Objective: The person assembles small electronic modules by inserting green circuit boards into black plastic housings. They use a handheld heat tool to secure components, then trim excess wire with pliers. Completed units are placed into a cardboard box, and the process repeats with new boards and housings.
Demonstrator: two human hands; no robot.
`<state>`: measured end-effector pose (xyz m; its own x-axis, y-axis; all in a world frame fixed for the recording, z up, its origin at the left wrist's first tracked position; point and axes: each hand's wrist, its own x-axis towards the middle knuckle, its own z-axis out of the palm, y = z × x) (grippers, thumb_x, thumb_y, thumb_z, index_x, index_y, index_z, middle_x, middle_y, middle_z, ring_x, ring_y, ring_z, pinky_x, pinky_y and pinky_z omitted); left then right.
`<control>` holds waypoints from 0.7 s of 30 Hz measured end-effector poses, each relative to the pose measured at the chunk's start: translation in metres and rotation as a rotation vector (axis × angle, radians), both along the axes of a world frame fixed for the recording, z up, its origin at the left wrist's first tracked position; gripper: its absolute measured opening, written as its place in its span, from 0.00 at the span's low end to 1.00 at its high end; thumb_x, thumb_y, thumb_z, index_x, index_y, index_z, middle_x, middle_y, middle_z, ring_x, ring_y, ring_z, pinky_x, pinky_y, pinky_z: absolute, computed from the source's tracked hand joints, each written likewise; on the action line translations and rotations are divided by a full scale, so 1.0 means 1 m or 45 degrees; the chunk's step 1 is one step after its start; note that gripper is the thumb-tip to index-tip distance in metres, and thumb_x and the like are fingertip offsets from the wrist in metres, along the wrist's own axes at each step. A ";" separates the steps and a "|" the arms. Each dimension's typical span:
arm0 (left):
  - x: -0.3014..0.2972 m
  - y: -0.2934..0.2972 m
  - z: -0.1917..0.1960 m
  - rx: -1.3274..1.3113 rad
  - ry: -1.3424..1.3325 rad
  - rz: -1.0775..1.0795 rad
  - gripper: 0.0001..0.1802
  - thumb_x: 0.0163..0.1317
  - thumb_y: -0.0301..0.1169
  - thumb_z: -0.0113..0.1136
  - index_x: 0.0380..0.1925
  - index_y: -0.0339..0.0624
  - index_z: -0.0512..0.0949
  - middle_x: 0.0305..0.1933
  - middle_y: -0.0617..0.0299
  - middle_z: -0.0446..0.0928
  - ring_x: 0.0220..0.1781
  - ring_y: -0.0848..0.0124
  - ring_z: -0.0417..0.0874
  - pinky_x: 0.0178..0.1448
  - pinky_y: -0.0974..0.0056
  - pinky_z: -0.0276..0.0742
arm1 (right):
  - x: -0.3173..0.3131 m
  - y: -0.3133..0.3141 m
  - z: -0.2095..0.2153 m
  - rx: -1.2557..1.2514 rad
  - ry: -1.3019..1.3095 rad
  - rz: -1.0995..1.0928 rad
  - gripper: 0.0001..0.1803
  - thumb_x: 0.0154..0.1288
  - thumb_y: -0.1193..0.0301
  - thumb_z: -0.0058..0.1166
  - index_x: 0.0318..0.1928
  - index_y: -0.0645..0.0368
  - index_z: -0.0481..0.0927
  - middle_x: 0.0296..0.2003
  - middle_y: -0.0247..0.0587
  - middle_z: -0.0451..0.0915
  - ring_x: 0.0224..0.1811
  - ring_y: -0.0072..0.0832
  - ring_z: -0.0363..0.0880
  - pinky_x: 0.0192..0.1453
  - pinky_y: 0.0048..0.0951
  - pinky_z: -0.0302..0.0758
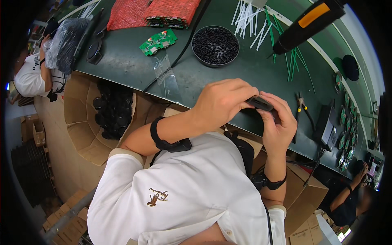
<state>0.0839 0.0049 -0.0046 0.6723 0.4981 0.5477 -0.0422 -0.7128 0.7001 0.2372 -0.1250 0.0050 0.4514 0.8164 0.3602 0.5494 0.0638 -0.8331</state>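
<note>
Just over the bench's near edge, a small black plastic housing (260, 103) is held up between my two hands. My left hand (223, 100) grips its left end, with the fingers curled over the top. On the other end, my right hand (280, 116) pinches it between thumb and fingers. Part of the housing is covered by the fingertips. Beyond the hands stands a round bowl of small black screws (215, 45). An electric screwdriver (308, 26), black with an orange band, hangs at the upper right with its tip downward.
Green circuit boards (158, 42) lie near red bubble wrap (130, 14). White and green strips (247, 20) spread at the back. Pliers (301, 107) and a black power box (325, 127) are at the right. A cardboard box (78, 118) holds black round parts. Other people work at both sides.
</note>
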 end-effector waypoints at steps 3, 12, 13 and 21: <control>0.000 -0.001 -0.002 0.016 -0.026 0.018 0.17 0.56 0.24 0.73 0.46 0.39 0.83 0.42 0.55 0.84 0.40 0.56 0.87 0.41 0.57 0.82 | -0.001 0.000 0.001 -0.008 0.041 -0.015 0.13 0.60 0.80 0.71 0.47 0.64 0.89 0.48 0.46 0.90 0.48 0.35 0.86 0.55 0.32 0.81; -0.002 0.000 0.000 -0.071 0.030 -0.042 0.14 0.55 0.23 0.73 0.43 0.39 0.85 0.40 0.56 0.84 0.38 0.57 0.86 0.40 0.59 0.81 | -0.003 -0.003 -0.003 0.026 0.158 0.023 0.13 0.61 0.80 0.71 0.47 0.63 0.89 0.49 0.46 0.88 0.47 0.31 0.85 0.52 0.29 0.81; -0.001 0.002 0.000 -0.079 0.014 -0.048 0.14 0.55 0.23 0.73 0.43 0.39 0.85 0.40 0.56 0.85 0.38 0.57 0.86 0.40 0.59 0.81 | -0.003 -0.002 -0.002 0.045 0.178 0.031 0.13 0.61 0.80 0.71 0.47 0.63 0.89 0.48 0.45 0.87 0.47 0.30 0.85 0.52 0.28 0.80; -0.005 0.004 0.003 -0.046 0.025 -0.046 0.17 0.52 0.24 0.75 0.44 0.41 0.86 0.48 0.58 0.84 0.46 0.57 0.86 0.47 0.59 0.83 | -0.003 -0.001 -0.007 0.090 -0.145 -0.014 0.16 0.54 0.84 0.70 0.45 0.59 0.90 0.43 0.41 0.84 0.47 0.35 0.83 0.50 0.32 0.81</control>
<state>0.0790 0.0090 -0.0016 0.7006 0.4927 0.5161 -0.0531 -0.6853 0.7263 0.2341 -0.1261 -0.0017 0.4133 0.7823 0.4661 0.6411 0.1135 -0.7590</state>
